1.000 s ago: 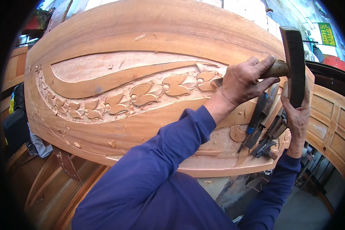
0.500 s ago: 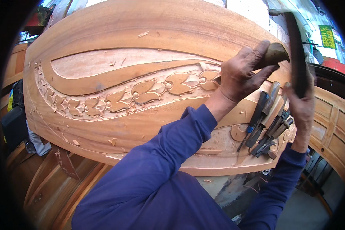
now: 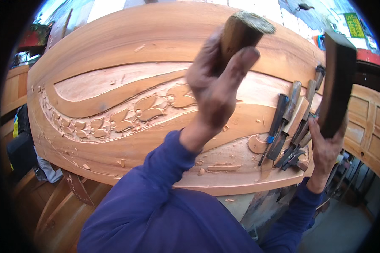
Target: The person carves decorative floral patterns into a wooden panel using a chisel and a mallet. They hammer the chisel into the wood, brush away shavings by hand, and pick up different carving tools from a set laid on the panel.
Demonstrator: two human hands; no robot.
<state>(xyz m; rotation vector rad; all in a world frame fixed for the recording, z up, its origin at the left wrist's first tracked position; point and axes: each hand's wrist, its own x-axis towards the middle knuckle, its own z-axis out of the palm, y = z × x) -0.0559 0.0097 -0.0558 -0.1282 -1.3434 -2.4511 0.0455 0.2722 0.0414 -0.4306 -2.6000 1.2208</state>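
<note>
The left hand (image 3: 213,90) is curling tightly round a tilted, cylindrical brown wooden handle (image 3: 240,36); rightward, apart, the curled right hand (image 3: 325,154) is holding a near-upright, dark oblong wooden block (image 3: 337,82).

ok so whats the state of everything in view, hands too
left hand: closed, gripping
wooden tool handle: in the left hand, end roughened, blade hidden
right hand: closed, gripping
dark wooden block: in the right hand, apart from the handle
wooden panel: partly carved
tulip-shaped carvings: in relief, partly hidden
carving tools: lying bunched on the panel
wood shavings: loose, scattered
</note>
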